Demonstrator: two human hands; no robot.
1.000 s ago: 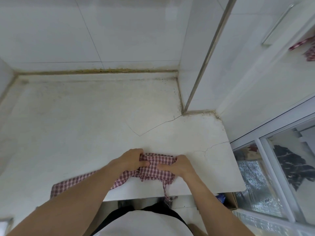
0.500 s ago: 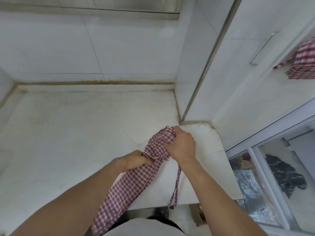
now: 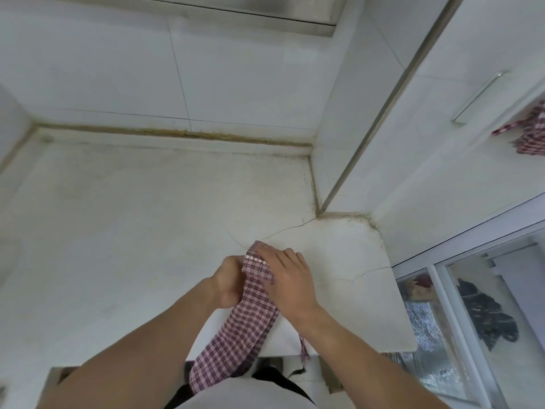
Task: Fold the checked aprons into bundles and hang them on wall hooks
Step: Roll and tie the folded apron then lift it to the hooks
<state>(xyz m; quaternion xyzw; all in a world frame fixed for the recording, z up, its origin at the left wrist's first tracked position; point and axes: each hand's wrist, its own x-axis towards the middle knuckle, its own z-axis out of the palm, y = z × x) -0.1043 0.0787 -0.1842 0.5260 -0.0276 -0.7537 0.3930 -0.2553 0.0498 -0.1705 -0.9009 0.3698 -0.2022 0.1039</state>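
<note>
Two hands, left hand and right hand, gripping checked apron, fingers hidden

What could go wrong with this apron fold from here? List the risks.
1. The long tail of the checked apron hangs off the edge of the counter; its weight could drag the roll loose.
2. The left hand holds the cloth, but the right hand lies flatter on top, so its grip may slip.
3. A strap dangles by the right wrist and could be left out of the bundle.
</note>
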